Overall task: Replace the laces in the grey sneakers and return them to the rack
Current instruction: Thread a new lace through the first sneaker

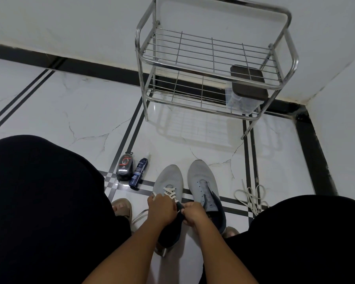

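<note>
Two grey sneakers stand side by side on the tiled floor between my knees. The left sneaker (168, 179) carries a cream lace (171, 192) crossed through its lower eyelets. My left hand (161, 210) pinches one end of that lace at the shoe's left side. My right hand (194, 214) grips the lace beside the dark tongue. The right sneaker (202, 177) has bare eyelets and no lace. A loose cream lace (250, 196) lies coiled on the floor to its right. The metal rack (213, 64) stands against the wall ahead.
A dark shoe-polish container (124, 167) and a blue spray can (138, 173) lie on the floor left of the sneakers. A clear box with a brown lid (247, 85) sits on the rack's lower shelf at the right. My knees in dark cloth flank the shoes.
</note>
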Demonstrator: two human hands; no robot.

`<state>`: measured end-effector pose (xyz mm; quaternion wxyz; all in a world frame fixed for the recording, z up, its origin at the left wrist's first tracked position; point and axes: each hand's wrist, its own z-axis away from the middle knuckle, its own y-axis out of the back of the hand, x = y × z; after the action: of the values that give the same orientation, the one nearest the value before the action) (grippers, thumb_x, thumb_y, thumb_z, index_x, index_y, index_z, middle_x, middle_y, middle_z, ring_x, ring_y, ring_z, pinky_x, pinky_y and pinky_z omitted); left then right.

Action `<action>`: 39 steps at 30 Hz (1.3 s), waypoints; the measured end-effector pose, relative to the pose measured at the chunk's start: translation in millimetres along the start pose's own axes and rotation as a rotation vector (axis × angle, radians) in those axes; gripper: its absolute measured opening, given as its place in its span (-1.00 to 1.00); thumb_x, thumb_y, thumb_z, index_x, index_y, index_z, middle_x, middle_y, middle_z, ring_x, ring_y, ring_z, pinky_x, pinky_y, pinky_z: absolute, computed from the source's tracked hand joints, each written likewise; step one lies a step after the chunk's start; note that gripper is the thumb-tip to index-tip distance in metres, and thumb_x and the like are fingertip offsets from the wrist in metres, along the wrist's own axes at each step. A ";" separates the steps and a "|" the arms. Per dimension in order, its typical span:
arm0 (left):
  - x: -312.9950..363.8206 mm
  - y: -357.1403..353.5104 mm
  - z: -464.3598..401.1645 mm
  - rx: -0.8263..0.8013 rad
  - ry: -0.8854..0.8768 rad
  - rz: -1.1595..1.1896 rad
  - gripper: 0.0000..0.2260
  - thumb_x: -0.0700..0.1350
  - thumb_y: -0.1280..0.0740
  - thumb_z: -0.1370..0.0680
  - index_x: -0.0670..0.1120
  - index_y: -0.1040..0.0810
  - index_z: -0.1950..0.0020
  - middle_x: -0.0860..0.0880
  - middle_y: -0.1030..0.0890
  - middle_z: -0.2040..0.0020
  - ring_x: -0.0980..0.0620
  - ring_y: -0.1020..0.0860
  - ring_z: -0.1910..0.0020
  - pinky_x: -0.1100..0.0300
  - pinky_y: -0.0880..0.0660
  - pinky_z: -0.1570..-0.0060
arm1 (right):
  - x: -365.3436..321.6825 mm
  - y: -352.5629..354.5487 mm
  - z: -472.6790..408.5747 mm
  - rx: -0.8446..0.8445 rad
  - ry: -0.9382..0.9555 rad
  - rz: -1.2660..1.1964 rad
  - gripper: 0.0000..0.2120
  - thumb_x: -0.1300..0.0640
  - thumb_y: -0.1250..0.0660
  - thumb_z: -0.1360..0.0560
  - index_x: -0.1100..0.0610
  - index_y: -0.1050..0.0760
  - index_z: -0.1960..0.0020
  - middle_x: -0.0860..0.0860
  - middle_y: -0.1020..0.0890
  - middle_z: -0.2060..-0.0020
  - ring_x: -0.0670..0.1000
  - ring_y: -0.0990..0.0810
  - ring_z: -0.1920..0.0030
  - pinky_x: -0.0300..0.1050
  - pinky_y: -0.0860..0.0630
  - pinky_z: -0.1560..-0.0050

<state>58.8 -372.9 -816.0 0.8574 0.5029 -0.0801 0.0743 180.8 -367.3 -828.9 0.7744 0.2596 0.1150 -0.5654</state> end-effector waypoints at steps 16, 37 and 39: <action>1.8 -5.1 8.4 0.030 0.014 0.023 -0.73 -0.04 -0.15 -0.56 0.03 -0.63 -0.07 0.00 -0.53 -0.09 -0.09 -0.37 -0.20 -0.07 -0.13 -0.36 | -6.4 1.3 12.5 -0.019 0.047 0.143 -0.72 0.33 -0.23 -0.49 0.26 -0.59 -0.15 0.19 -0.64 0.02 0.15 -0.60 -0.03 0.07 -0.59 -0.07; -22.4 -8.5 21.0 0.090 0.511 0.515 -0.53 0.01 -0.39 -0.49 -0.11 -0.27 -0.27 -0.16 -0.43 -0.24 -0.16 -0.46 -0.22 0.00 -0.44 -0.08 | -13.8 5.0 11.0 0.242 -0.086 -0.319 -0.68 0.24 -0.20 -0.54 0.37 -0.43 -0.24 0.21 -0.55 0.02 0.11 -0.55 0.13 0.02 -0.60 0.03; -23.9 -10.8 18.8 0.047 0.485 0.512 -0.63 -0.03 -0.32 -0.53 -0.10 -0.27 -0.25 -0.15 -0.45 -0.24 -0.16 -0.49 -0.21 0.00 -0.43 -0.07 | -29.5 21.9 13.8 0.480 -0.120 -0.465 -0.63 0.20 -0.30 -0.49 0.36 -0.40 -0.24 0.27 -0.56 -0.11 0.20 -0.57 -0.03 0.12 -0.55 -0.12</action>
<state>36.6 -395.6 -821.2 0.7934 0.4536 0.0041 0.4059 189.8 -345.6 -797.5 0.5467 0.3677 -0.0110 -0.7522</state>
